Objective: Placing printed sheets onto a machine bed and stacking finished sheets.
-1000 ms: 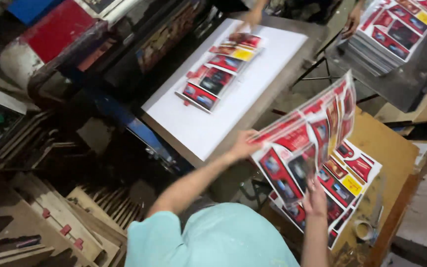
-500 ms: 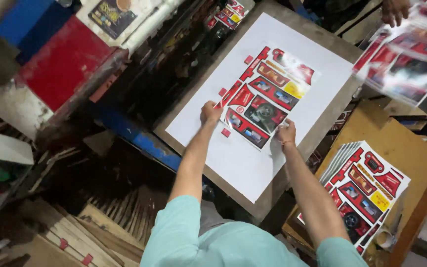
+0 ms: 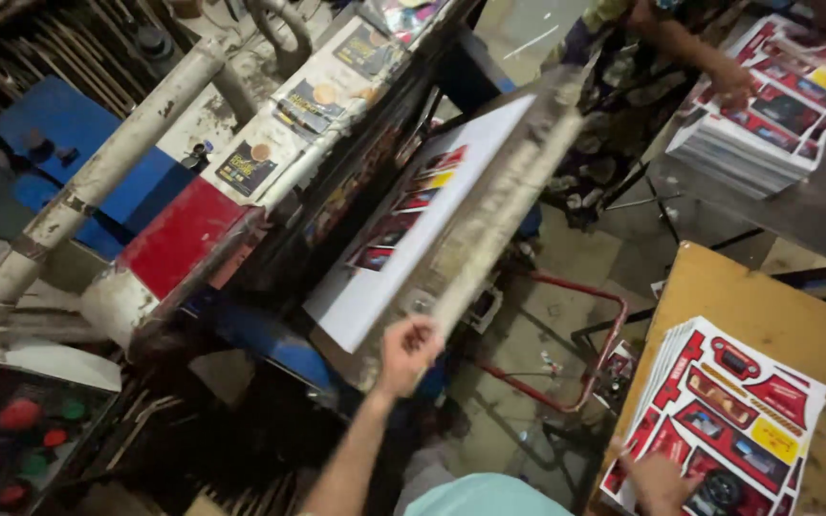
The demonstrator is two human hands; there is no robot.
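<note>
Printed sheets (image 3: 733,420): right hand (image 3: 660,481) touching stack.

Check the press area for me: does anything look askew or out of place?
Only the stack of printed sheets on the wooden table: it is fanned, its edges stepped. The right hand rests on it; the left hand is at the platen.

Tilted white platen (image 3: 384,287) bearing red printed sheet (image 3: 403,205)

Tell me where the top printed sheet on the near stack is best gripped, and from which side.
Judging by the pose, at the near left corner of the top printed sheet, coming from the person's side. The stack on the wooden table is fanned along its left edge, so edges there are exposed for lifting. The right hand already rests at that corner; the left hand is at the press platen.
</note>
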